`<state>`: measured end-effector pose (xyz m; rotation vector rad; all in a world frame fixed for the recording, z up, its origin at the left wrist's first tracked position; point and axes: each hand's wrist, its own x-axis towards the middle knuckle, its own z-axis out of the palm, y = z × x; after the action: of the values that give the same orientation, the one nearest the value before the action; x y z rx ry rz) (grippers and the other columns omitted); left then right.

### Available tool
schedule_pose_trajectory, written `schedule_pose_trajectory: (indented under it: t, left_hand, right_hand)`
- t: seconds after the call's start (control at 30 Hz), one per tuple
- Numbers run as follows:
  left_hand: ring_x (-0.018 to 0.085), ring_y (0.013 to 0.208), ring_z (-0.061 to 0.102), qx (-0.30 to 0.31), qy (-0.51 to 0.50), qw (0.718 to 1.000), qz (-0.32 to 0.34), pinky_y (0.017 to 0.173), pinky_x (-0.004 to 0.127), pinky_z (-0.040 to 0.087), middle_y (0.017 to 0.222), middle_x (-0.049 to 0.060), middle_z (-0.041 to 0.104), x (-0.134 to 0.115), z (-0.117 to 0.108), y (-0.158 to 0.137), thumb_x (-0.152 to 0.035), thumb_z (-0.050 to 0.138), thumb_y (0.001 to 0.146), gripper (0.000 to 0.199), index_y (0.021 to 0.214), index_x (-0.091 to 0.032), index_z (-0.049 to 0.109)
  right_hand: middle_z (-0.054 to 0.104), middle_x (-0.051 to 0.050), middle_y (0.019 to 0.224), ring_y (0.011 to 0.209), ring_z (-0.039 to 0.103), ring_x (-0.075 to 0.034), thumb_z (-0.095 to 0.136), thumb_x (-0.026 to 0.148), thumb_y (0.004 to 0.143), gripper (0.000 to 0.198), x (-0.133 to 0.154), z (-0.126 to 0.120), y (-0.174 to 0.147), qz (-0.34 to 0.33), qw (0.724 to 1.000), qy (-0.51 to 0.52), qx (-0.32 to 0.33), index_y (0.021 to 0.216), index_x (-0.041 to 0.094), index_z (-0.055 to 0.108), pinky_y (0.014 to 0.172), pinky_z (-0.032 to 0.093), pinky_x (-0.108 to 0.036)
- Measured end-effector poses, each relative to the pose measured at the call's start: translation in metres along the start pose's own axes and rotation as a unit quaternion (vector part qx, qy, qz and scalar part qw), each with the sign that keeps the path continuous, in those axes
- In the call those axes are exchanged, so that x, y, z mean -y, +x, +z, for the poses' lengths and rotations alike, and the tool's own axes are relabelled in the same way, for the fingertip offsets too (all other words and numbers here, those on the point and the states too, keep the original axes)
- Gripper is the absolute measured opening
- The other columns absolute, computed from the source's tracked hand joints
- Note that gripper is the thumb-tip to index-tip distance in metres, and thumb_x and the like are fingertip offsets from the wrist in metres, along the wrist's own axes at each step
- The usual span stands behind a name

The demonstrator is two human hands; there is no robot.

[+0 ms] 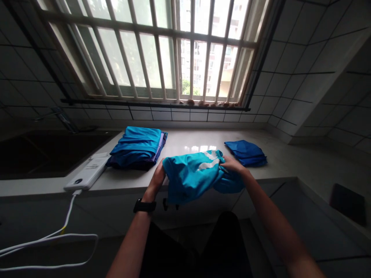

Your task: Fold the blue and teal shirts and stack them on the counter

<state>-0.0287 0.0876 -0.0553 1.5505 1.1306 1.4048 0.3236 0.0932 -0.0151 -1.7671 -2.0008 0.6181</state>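
Note:
A bright turquoise garment [188, 175] with white print hangs between my two hands, over the counter's front edge. My left hand [157, 178] grips its left side, with the fingers mostly behind the cloth. At the upper right corner my right hand [231, 163] pinches the fabric, and a loose part droops below it. Which kind of garment it is, I cannot tell. A stack of folded blue clothes [139, 144] lies left of my hands. To their right sits a darker blue folded cloth [246, 152].
A white power bank [88, 173] with a plugged-in white cable [69, 212] lies on the counter [191, 137] near a dark sink [52, 154] and faucet [65, 119]. Behind rises a barred window [162, 58]. A dark flat object [348, 202] is at the far right.

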Motion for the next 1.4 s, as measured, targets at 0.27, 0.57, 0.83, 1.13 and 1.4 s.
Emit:
schedule_pose_trajectory:
  t: [0.27,0.57,0.83,1.13,1.4]
  left_hand:
    - [0.015,0.062,0.06,0.19,-0.041,0.979,-0.058,0.053,0.023,0.046,0.075,0.003,0.069,-0.027,-0.012,-0.021,-0.06,0.085,0.069,0.048,0.087,-0.017,0.07]
    - [0.019,0.119,0.066,-0.249,-0.021,0.943,0.221,0.107,0.035,0.051,0.125,0.007,0.07,-0.088,-0.029,0.011,-0.035,0.064,0.09,0.015,0.099,-0.023,0.061]
    - [0.025,0.112,0.066,0.131,0.503,0.835,0.179,0.112,0.044,0.044,0.115,0.01,0.074,-0.084,-0.004,0.018,-0.009,0.051,0.085,0.03,0.108,-0.018,0.069]
    - [0.033,0.116,0.062,0.156,0.693,0.702,0.055,0.088,0.04,0.049,0.122,0.023,0.068,-0.047,0.05,-0.011,-0.007,0.032,0.101,0.039,0.123,-0.009,0.064]
    - [0.031,0.113,0.059,0.14,0.681,0.715,0.074,0.087,0.04,0.046,0.121,0.02,0.066,-0.041,0.051,-0.017,-0.006,0.035,0.102,0.036,0.123,-0.009,0.064]
  right_hand:
    - [0.061,0.001,0.08,0.077,0.056,-0.017,0.076,0.035,0.066,0.024,0.051,-0.035,-0.036,-0.172,0.955,0.238,0.05,0.073,0.02,0.059,0.071,0.046,-0.027]
    - [0.053,0.002,0.069,0.072,0.05,-0.017,0.064,0.032,0.071,0.021,0.049,-0.086,-0.022,-0.129,0.934,0.166,-0.289,0.066,0.024,0.046,0.068,0.044,-0.029]
    - [0.073,-0.006,0.087,0.089,0.066,-0.025,0.054,0.011,0.065,0.013,0.047,-0.04,-0.001,-0.109,0.982,-0.005,-0.152,0.07,0.021,0.062,0.086,0.052,-0.033]
    - [0.063,-0.015,0.143,0.129,0.061,-0.027,0.054,0.033,0.1,0.048,0.057,0.026,-0.006,-0.061,0.989,-0.126,-0.042,0.145,0.018,0.055,0.107,0.047,-0.035]
    - [0.058,-0.016,0.137,0.12,0.063,-0.034,0.047,0.048,0.104,0.047,0.071,0.052,-0.015,-0.047,0.957,-0.286,-0.008,0.142,0.024,0.062,0.097,0.049,-0.04]
